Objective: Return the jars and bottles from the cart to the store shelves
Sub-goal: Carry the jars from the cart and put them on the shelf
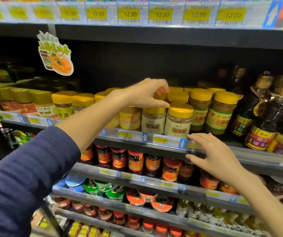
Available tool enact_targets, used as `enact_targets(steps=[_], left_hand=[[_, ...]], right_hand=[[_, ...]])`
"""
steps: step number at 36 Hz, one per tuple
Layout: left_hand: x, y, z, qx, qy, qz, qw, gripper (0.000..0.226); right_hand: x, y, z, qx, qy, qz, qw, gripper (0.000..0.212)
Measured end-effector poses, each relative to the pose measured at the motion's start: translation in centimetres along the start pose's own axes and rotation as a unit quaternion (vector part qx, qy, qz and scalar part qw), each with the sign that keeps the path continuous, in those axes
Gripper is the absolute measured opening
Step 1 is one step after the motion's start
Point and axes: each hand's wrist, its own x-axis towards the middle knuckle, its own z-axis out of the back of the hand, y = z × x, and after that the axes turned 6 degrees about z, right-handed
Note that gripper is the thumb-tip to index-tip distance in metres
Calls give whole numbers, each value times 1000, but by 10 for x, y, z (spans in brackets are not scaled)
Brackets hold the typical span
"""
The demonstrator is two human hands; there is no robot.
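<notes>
Navy sleeve up front; L hand pinches yellow-lidded jar; R hand loose, empty, by shelf edge.

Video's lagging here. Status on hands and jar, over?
Left hand gripping yellow-lidded jar by its lid. Right hand open, by shelf rail. Nothing in the way.

Just above the yellow 11.90 price tag, yellow-lidded jars bear cream labels. Right of the tag, dark brown bottles carry gold caps and red-and-yellow labels. Below it, red-lidded jars wear orange-and-black labels. Left of it, a sleeve is navy, faintly striped.
</notes>
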Motion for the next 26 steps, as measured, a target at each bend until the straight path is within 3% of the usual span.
enact_targets(steps=[5, 13, 17, 26], left_hand=[[-68, 40, 17, 35, -49, 9, 998, 43], [-236, 132, 56, 118, -11, 190, 975, 52], [-342, 179, 79, 136, 18, 301, 944, 53], [-575, 247, 117, 149, 22, 527, 836, 54]], right_hand=[[31, 57, -7, 45, 31, 86, 995, 55], [112, 205, -53, 46, 99, 239, 965, 62], [145, 303, -90, 44, 152, 304, 939, 65], [176, 524, -166, 69, 231, 412, 879, 70]])
